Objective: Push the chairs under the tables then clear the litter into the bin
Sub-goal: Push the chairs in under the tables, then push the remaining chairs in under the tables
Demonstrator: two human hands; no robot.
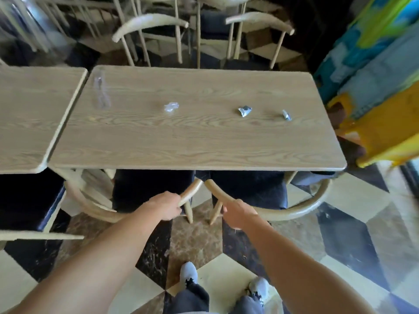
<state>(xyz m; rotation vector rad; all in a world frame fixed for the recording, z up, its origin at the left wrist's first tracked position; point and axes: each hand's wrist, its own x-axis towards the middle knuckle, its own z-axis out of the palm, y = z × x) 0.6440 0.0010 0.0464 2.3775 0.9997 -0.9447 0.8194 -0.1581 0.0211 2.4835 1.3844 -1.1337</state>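
Two pale wooden chairs with dark seats stand side by side at the near edge of a light wood table (195,141). My left hand (166,206) grips the curved backrest of the left chair (90,205). My right hand (238,214) grips the curved backrest of the right chair (294,211). Both seats reach partly under the tabletop. On the table lie a crumpled clear wrapper (171,107), a crumpled silver wrapper (244,111), a smaller silver scrap (286,115) and a clear plastic piece (101,91) near the far left corner.
A second table (29,118) adjoins on the left, with another dark-seated chair (27,200) in front of it. More pale chairs (149,26) stand beyond the far edge. A colourful yellow and blue object (381,91) crowds the right side. The floor is patterned tile.
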